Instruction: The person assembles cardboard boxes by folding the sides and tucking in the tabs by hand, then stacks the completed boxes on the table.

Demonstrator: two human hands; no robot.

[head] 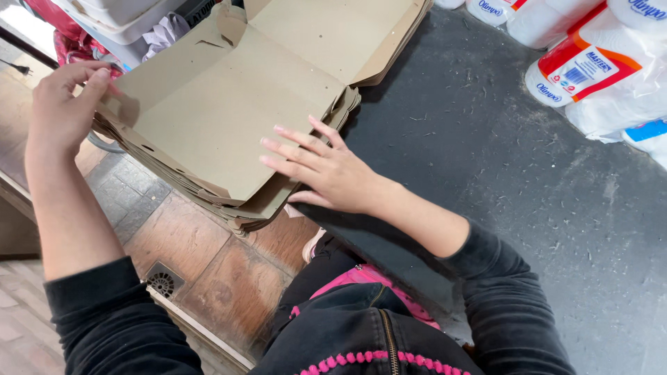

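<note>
A stack of flat cardboard blanks (pixel 229 118) is laid at the near left edge of the dark table (pixel 500 153), overhanging it. The right hand (pixel 323 170) is pressed flat on the top sheet, fingers spread. The left hand (pixel 62 104) is pinched on the stack's left edge, wrist raised.

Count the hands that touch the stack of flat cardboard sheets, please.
2. The left hand pinches the top sheet's far left edge; the right hand lies flat on the stack of flat cardboard sheets at its right corner. No other hands show.
</note>
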